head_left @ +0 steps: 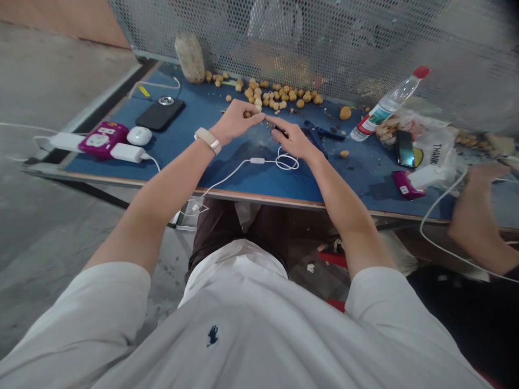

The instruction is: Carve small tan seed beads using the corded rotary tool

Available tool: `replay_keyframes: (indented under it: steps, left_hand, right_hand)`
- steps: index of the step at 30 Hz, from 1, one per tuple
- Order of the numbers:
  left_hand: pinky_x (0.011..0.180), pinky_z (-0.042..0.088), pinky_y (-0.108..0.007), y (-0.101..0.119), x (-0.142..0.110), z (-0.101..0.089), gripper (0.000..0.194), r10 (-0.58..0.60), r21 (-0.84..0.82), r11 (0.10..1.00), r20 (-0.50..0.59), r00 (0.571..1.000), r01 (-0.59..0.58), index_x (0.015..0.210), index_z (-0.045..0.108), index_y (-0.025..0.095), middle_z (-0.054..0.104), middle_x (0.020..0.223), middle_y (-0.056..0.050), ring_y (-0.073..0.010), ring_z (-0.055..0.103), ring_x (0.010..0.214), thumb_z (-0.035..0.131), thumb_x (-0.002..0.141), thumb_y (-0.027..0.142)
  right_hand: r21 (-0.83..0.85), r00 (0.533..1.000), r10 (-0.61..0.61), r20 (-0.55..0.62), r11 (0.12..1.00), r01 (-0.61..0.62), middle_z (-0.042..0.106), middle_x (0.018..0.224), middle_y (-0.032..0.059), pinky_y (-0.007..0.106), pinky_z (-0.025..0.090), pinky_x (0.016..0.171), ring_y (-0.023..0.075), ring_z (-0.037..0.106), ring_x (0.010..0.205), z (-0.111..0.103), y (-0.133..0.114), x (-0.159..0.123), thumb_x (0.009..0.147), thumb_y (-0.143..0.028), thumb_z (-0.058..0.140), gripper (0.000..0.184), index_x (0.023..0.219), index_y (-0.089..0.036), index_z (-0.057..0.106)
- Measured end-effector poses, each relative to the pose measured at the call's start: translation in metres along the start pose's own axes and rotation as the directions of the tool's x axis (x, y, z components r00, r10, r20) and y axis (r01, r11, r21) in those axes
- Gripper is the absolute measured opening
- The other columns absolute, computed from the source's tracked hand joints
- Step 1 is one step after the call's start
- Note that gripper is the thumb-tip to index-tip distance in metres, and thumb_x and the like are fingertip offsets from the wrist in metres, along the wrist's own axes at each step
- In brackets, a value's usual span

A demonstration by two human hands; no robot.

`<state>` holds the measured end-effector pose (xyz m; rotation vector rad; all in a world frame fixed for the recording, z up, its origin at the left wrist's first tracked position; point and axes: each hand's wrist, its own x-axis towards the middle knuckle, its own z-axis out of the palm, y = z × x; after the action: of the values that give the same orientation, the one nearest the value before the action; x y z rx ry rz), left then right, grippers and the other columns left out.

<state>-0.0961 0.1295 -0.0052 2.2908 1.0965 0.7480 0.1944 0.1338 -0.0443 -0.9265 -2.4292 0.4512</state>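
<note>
Over the middle of the blue table, my left hand point(239, 120) is closed, with a small round brown piece point(247, 114) at its fingers. My right hand point(294, 139) is curled round a thin dark object point(283, 132) whose kind I cannot make out. The fingertips of both hands meet or nearly meet. Just beyond them lies a heap of small tan wooden-looking balls point(284, 94). Pliers with dark blue handles point(330, 133) lie right of my right hand. A white cable with an inline switch point(257, 160) lies coiled below my hands.
At left are a black phone point(160, 115), a white earbud case point(139, 136) and a purple power strip point(103, 139). A water bottle point(381, 113), plastic bag point(436, 140) and second phone point(404, 148) stand or lie at right. Another person's arm point(476, 208) rests farther right. Perforated metal point(324, 48) borders the back.
</note>
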Motion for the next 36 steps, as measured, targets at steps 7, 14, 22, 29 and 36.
replay_keyframes:
  steps: [7,14,22,29,36]
  left_hand:
    - [0.084,0.043,-0.046,-0.007,0.002,0.003,0.038,-0.054,-0.036,0.998,-0.15,0.987,0.049,0.095,0.081,0.023,0.057,0.079,-0.002,-0.0229,0.053,0.084,0.072,0.116,0.054]
    - [0.087,0.048,-0.048,-0.008,0.002,0.006,0.033,-0.064,0.005,0.998,-0.145,0.987,0.066,0.103,0.088,0.025,0.066,0.077,-0.004,-0.0264,0.06,0.087,0.075,0.114,0.053]
    - [0.082,0.04,-0.047,-0.013,0.003,0.008,0.04,0.004,-0.001,1.0,-0.13,0.991,-0.004,0.09,0.076,0.025,0.056,0.078,-0.003,-0.0223,0.047,0.08,0.075,0.108,0.061]
    - [0.081,0.037,-0.044,-0.009,0.0,0.003,0.039,-0.012,-0.036,0.999,-0.073,0.997,0.009,0.082,0.068,0.028,0.051,0.072,0.001,-0.0214,0.044,0.083,0.078,0.108,0.055]
    - [0.081,0.048,-0.036,0.01,-0.01,-0.002,0.039,0.153,-0.056,0.988,0.362,0.92,-0.143,0.092,0.095,0.022,0.078,0.075,-0.003,-0.0213,0.065,0.079,0.097,0.087,0.06]
  right_hand:
    - [-0.001,1.0,0.021,0.016,1.0,-0.021,0.088,0.143,0.0149,0.065,0.072,0.124,0.039,0.091,0.125,-0.001,-0.003,-0.002,0.126,-0.101,0.024,0.107,0.202,-0.032,0.054]
    - [-0.001,0.999,0.004,0.04,1.0,-0.004,0.089,0.121,0.0128,0.066,0.072,0.122,0.0383,0.09,0.114,-0.001,0.004,-0.004,0.126,-0.1,0.024,0.107,0.203,-0.032,0.052]
    - [0.006,0.999,0.006,0.051,1.0,-0.007,0.09,0.127,0.0127,0.07,0.069,0.129,0.0404,0.09,0.123,-0.001,0.001,-0.004,0.127,-0.1,0.026,0.105,0.204,-0.032,0.05]
    - [0.026,0.999,0.006,0.054,1.0,-0.007,0.089,0.134,0.0142,0.067,0.071,0.126,0.0402,0.091,0.124,-0.002,0.002,-0.005,0.126,-0.104,0.024,0.109,0.203,-0.032,0.051]
    - [0.017,0.999,-0.022,-0.026,1.0,0.023,0.087,0.123,0.0114,0.067,0.07,0.127,0.0402,0.089,0.128,-0.006,0.015,-0.004,0.125,-0.106,0.026,0.111,0.197,-0.029,0.059]
